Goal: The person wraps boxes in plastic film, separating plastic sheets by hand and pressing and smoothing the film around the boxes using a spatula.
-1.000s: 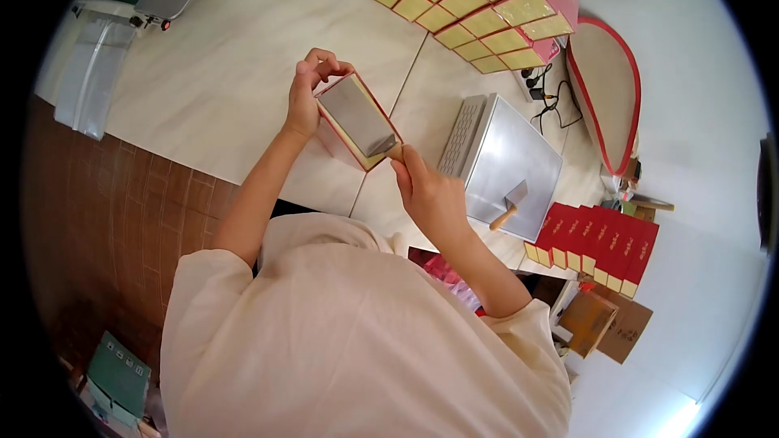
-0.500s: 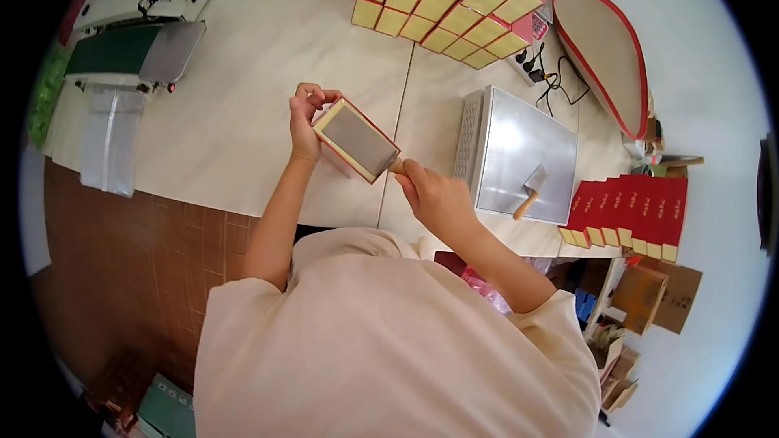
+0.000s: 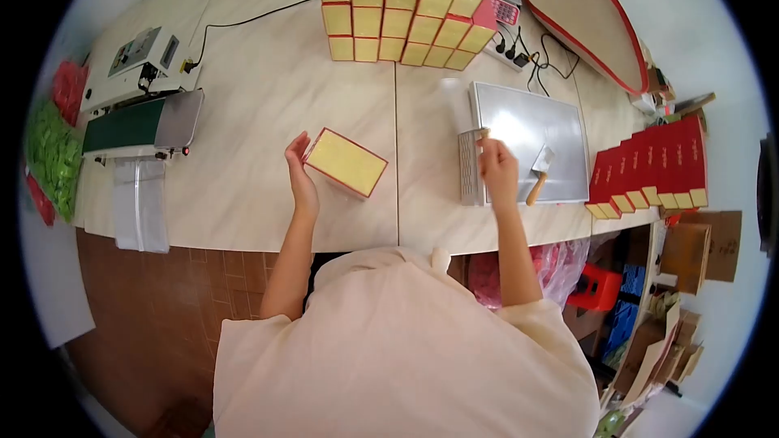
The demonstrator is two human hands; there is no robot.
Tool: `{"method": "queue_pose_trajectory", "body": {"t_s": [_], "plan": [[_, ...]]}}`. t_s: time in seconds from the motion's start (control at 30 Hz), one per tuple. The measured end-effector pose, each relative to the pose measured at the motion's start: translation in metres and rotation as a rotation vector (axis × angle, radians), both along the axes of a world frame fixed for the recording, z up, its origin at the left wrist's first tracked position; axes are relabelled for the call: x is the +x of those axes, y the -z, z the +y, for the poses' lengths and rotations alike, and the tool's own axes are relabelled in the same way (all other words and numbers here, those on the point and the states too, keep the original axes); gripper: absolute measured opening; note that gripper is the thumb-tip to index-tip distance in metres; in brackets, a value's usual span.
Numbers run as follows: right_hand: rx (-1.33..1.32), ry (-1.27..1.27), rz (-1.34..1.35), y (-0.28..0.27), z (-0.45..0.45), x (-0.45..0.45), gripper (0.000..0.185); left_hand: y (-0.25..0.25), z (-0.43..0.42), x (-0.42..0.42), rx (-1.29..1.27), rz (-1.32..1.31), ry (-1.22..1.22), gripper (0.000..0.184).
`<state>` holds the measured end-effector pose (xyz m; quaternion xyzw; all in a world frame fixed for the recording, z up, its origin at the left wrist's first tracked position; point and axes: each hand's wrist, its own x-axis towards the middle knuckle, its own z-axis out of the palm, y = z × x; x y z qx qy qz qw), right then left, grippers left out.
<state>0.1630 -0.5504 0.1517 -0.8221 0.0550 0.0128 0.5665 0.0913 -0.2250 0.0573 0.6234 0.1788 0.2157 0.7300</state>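
A box with a yellow face and red edges (image 3: 347,162) stands tilted to my view on the table, left of the seam. My left hand (image 3: 300,172) rests against its left side with the fingers extended, not wrapped round it. Over the left edge of the metal plate (image 3: 519,118), my right hand (image 3: 497,164) is closed round a scraper's wooden handle (image 3: 485,135); its blade is blurred. A second scraper (image 3: 536,186) with a wooden handle lies on the plate, just right of that hand.
Stacked pink and yellow boxes (image 3: 403,0) stand at the back. Red boxes (image 3: 649,166) line the right side, near a red-rimmed tray (image 3: 580,20) and black cables (image 3: 545,65). A machine with a green belt (image 3: 134,126) is at the left.
The right hand has moved right with the scraper, away from the box to the metal plate. The box now shows a plain yellow face. The left fingers have loosened, and the view has turned.
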Motion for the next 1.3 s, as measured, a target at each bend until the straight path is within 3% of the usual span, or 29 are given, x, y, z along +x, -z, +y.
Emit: {"method": "queue_pose_trajectory", "body": {"t_s": [0.13,0.2,0.27,0.37,0.4,0.47,0.53,0.57,0.63,0.7,0.8,0.87,0.93,1.0,1.03,1.07,1.13,1.2,1.3], "plan": [[-0.093,0.269,0.028,0.087,-0.082,0.040,0.038,0.006,-0.008,-0.019,0.083,0.091,0.001,0.073],[-0.453,0.366,-0.035,0.115,-0.104,0.046,0.045,0.011,-0.010,-0.030,0.115,0.088,0.013,0.072],[-0.539,0.366,-0.004,0.120,-0.109,0.044,0.046,0.011,-0.014,-0.043,0.126,0.205,-0.026,0.069],[-0.736,0.357,0.232,0.078,-0.077,0.039,0.038,0.008,-0.015,-0.057,0.170,0.234,0.007,0.066],[-0.723,0.374,0.223,0.072,-0.067,0.038,0.038,0.010,-0.014,-0.062,0.181,0.216,0.017,0.066],[-1.056,0.320,-0.060,0.063,-0.041,0.034,0.039,0.018,-0.012,-0.070,0.170,0.281,-0.054,0.063],[-0.972,0.152,-0.121,0.040,0.005,0.029,0.049,0.034,-0.008,-0.080,0.132,0.308,-0.081,0.061],[-0.840,0.092,-0.472,0.066,0.025,0.026,0.052,0.043,-0.007,-0.085,0.071,0.339,-0.091,0.057],[-0.491,-0.169,-0.474,0.032,0.094,0.006,0.054,0.056,-0.009,-0.090,0.012,0.347,-0.105,0.053],[-0.313,-0.440,-0.538,0.015,0.148,-0.012,0.065,0.065,-0.013,-0.092,-0.153,0.504,-0.065,0.050],[-0.369,-0.627,-0.554,0.004,0.201,-0.037,0.069,0.082,-0.013,-0.097,-0.291,0.546,0.105,0.048],[-0.804,-0.701,-0.519,0.013,0.223,-0.035,0.070,0.085,-0.016,-0.095,-0.300,0.573,0.308,0.049],[-0.745,-0.738,-0.521,0.002,0.220,-0.029,0.068,0.071,-0.022,-0.091,-0.332,0.680,0.306,0.054],[-0.610,-0.765,-0.485,-0.001,0.213,-0.026,0.065,0.087,-0.018,-0.102,-0.793,0.677,0.449,0.064],[-0.612,-0.779,-0.491,-0.006,0.208,-0.028,0.065,0.096,-0.017,-0.105,-0.978,0.602,0.485,0.079],[-0.511,-0.709,-0.534,-0.012,0.201,-0.033,0.061,0.105,-0.013,-0.102,-0.991,0.591,0.474,0.079],[-0.419,-0.674,-0.565,-0.021,0.182,-0.038,0.057,0.113,-0.014,-0.095,-1.601,0.110,0.514,0.087],[-0.065,-0.580,-0.608,-0.025,0.160,-0.043,0.061,0.048,-0.023,-0.059,-0.983,-0.242,0.332,0.089],[-0.020,-0.605,-0.529,-0.018,0.123,-0.050,0.072,0.047,0.022,-0.038,-0.867,-0.223,0.206,0.081]]}}
